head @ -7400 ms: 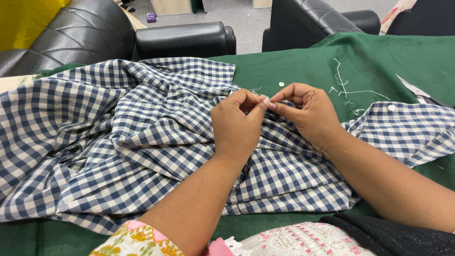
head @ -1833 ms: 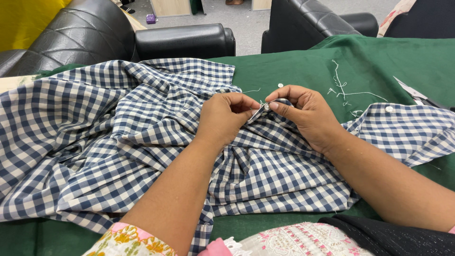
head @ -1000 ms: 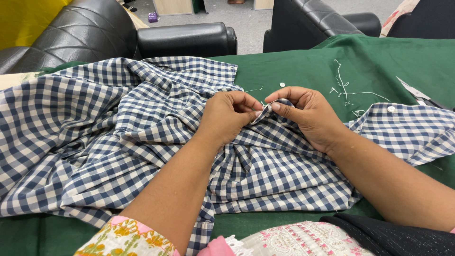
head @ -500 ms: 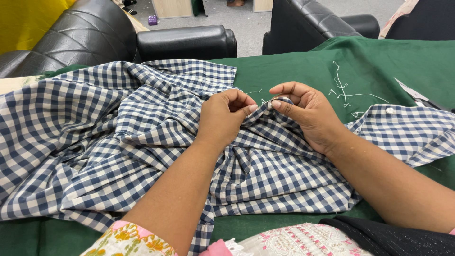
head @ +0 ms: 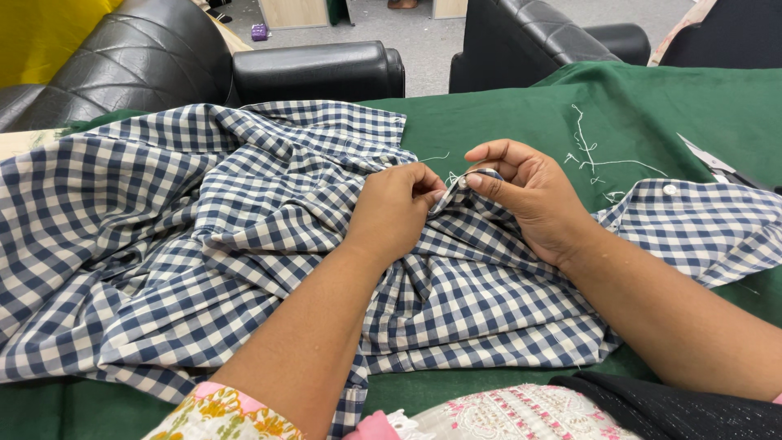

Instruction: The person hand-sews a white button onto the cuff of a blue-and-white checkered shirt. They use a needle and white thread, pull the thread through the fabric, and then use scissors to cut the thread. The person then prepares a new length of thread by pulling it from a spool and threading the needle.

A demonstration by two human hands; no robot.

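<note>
Left hand (head: 393,212) curled, pinching checked shirt (head: 204,236) | right hand (head: 525,195) pinching same fold

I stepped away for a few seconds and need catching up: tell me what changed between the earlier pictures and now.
Very little. The left hand and right hand stayed together, pinching the same fold of the checked shirt; only their fingers shifted slightly. Nothing was picked up or let go. The shirt's spread, the green cloth, the loose thread scraps and the white button stayed where they were.
</note>
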